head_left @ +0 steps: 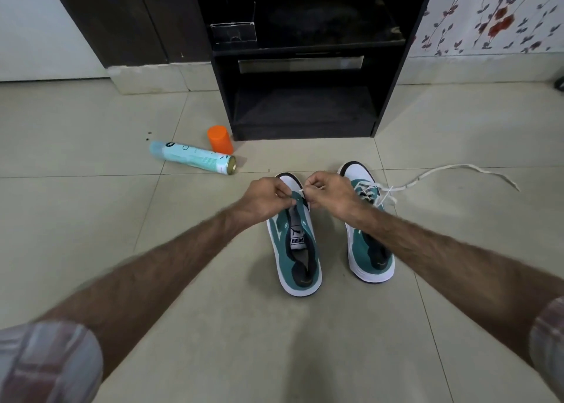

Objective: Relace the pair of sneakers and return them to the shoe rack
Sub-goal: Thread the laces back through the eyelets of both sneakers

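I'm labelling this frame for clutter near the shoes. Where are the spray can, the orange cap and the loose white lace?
spray can (192,158), head view, middle of its pale blue body.
orange cap (220,140), head view, its side wall.
loose white lace (451,168), head view, the strand trailing on the floor.

Left hand (264,196) and right hand (331,193) pinch a lace end (302,191) over the unlaced left sneaker (297,244)

The floor (91,219) is covered with large pale beige tiles, and thin grout lines are seen under the hands. Beyond the hands a dark cabinet (305,103) with open shelves is placed. A floral wallpaper (494,12) is seen far right, a dark wooden door frame (128,21) far left.
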